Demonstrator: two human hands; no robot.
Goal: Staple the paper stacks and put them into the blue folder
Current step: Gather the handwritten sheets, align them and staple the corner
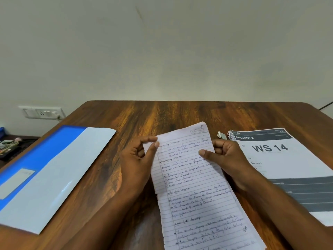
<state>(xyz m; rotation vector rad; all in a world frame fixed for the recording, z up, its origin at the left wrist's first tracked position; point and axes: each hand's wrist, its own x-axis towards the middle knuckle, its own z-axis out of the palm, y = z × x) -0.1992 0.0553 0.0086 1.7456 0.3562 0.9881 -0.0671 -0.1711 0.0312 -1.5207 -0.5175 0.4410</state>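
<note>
Over the brown wooden table (180, 112), both hands hold a stack of lined, handwritten paper (194, 186): the left hand (137, 159) pinches its left edge, the right hand (223, 156) grips its right edge. At left lies the open blue plastic folder (45, 159). At right, a printed stack (281, 159) reads "WS 14" and "BALCONY 2", a small stapler (222, 135) just beside it.

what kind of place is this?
Probably an office or study desk: a wooden table against a plain wall, a blue folder, a printed paper stack, and a wall socket.
</note>
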